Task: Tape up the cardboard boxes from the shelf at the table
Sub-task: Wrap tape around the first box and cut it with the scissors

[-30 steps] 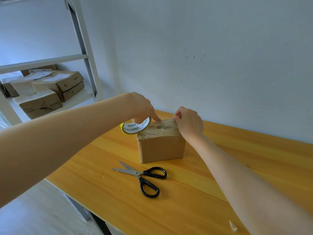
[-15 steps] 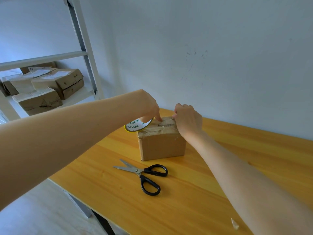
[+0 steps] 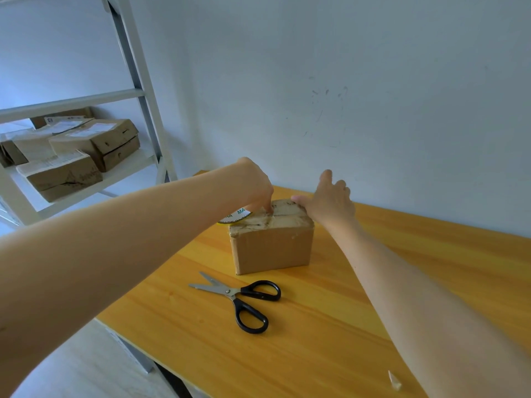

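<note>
A small brown cardboard box [image 3: 273,248] sat on the yellow wooden counter [image 3: 316,340]. The left hand [image 3: 254,185] had a tight grip, curled over a white and yellow roll of tape [image 3: 234,216] at the box's left top edge, with one fingertip pushing down on the top. The right hand [image 3: 330,203] had a wide grip and held nothing; its thumb side touched the box top. Black-handled scissors [image 3: 238,298] lay just in front.
</note>
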`<action>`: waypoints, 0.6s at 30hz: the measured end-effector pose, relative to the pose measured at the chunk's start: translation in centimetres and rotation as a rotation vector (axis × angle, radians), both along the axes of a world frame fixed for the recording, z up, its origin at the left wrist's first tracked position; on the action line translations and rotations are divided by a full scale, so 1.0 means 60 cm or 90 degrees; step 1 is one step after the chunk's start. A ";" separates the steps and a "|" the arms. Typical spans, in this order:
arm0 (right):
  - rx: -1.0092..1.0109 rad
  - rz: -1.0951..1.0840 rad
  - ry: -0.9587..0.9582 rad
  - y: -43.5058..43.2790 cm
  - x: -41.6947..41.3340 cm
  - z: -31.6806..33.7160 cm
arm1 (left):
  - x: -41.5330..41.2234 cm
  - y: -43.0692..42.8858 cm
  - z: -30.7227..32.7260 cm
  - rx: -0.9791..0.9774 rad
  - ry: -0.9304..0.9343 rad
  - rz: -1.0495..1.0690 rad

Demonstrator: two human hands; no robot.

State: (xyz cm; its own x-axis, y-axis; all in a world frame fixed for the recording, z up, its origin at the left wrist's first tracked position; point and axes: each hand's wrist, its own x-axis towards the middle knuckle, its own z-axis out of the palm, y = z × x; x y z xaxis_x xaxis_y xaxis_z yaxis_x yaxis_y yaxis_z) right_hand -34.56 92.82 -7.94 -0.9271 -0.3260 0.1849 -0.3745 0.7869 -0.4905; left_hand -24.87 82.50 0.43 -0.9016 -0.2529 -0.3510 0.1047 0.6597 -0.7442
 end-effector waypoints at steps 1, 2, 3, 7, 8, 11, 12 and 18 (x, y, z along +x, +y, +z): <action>-0.058 -0.014 -0.093 0.005 -0.006 -0.005 | -0.007 0.001 0.000 0.017 0.003 -0.016; -0.124 -0.030 -0.194 0.007 -0.011 -0.012 | -0.005 0.002 0.002 0.009 -0.014 -0.020; -0.184 -0.038 -0.283 0.008 -0.014 -0.019 | -0.001 0.005 0.003 0.013 -0.011 -0.026; -0.218 0.031 -0.210 0.001 -0.010 -0.036 | 0.012 0.001 0.008 0.081 0.004 -0.013; -0.191 0.068 -0.114 0.000 -0.008 -0.038 | 0.008 -0.008 0.006 0.114 0.019 -0.006; -0.108 0.271 0.053 0.007 0.033 -0.023 | 0.006 -0.024 0.004 0.208 0.087 0.009; -0.041 0.347 0.064 0.007 0.044 -0.023 | 0.005 -0.031 0.003 0.235 0.106 0.008; 0.233 0.424 0.090 0.011 0.062 -0.029 | 0.022 -0.061 0.011 0.309 0.185 0.014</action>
